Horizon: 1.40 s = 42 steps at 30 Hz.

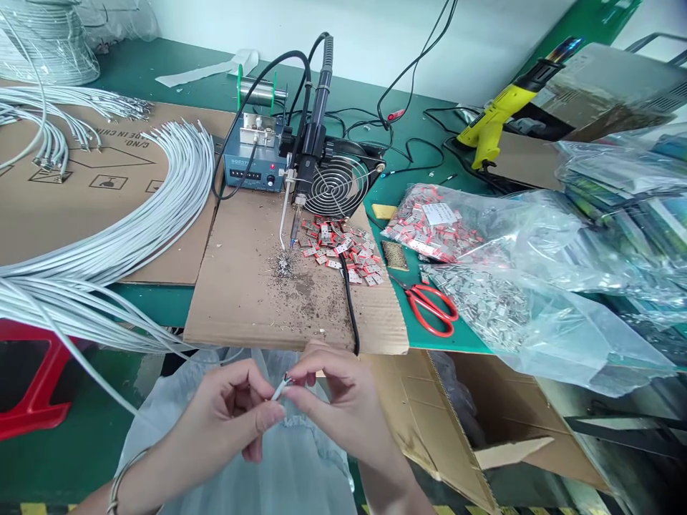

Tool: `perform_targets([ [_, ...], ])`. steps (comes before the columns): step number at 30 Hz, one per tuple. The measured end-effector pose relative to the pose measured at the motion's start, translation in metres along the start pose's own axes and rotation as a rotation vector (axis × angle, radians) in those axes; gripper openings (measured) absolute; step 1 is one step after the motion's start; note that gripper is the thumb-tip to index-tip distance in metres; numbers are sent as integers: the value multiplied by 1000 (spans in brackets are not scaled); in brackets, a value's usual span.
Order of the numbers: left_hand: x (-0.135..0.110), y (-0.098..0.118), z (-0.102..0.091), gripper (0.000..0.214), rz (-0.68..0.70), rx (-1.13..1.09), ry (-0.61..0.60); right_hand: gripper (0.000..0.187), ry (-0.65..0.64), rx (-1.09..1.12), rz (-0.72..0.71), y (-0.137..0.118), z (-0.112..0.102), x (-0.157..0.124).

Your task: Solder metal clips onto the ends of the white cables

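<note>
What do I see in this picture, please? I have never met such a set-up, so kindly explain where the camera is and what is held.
There is no machine arm here: the bare hands belong to a person who wears the camera on the head, so it looks forward and down. The left hand holds a white cable near its end; the right hand pinches the tip, whose details are too small to tell.

Ahead is a green bench. On it, a cardboard sheet bears a pile of small metal-and-red parts. Above it, a soldering iron points down, beside a blue box. Bundled white cables lie on the left; on the right are red-handled scissors, clear bags of parts and a yellow heat gun.
</note>
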<state>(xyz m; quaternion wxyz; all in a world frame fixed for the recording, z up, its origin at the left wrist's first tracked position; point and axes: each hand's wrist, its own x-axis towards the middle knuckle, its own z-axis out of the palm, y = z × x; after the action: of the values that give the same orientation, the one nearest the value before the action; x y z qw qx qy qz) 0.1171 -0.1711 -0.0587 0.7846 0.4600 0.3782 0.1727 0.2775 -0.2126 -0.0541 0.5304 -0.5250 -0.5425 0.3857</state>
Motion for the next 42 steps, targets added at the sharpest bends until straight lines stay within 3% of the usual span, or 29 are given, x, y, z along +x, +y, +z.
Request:
perform_targets([
  [8,5,5,1,41,-20,53,-7,5,0,-142,-82,2,-3,-1],
  [11,6,5,-4,40,11,19,-27,7,-21,-195,-134,-2,-14,0],
  [13,6,10,-11,36,36,-39,-27,10,-22,-309,-148,-4,-31,4],
  [18,10,41,-34,26,-14,-157,-139,12,151,-820,-84,-1,-90,39],
  [22,23,68,-45,23,-70,-5,-44,11,3,-1002,1,7,-117,71],
  [27,52,94,-52,26,-104,246,0,15,-167,-994,34,14,-124,83],
  [32,82,114,-57,25,-197,296,-101,11,-269,-944,-64,17,-131,89],
  [37,111,123,-54,22,-158,497,-140,7,-293,-862,20,13,-131,91],
  [42,119,125,-47,17,-160,536,-178,9,-209,-597,78,3,-116,89],
])
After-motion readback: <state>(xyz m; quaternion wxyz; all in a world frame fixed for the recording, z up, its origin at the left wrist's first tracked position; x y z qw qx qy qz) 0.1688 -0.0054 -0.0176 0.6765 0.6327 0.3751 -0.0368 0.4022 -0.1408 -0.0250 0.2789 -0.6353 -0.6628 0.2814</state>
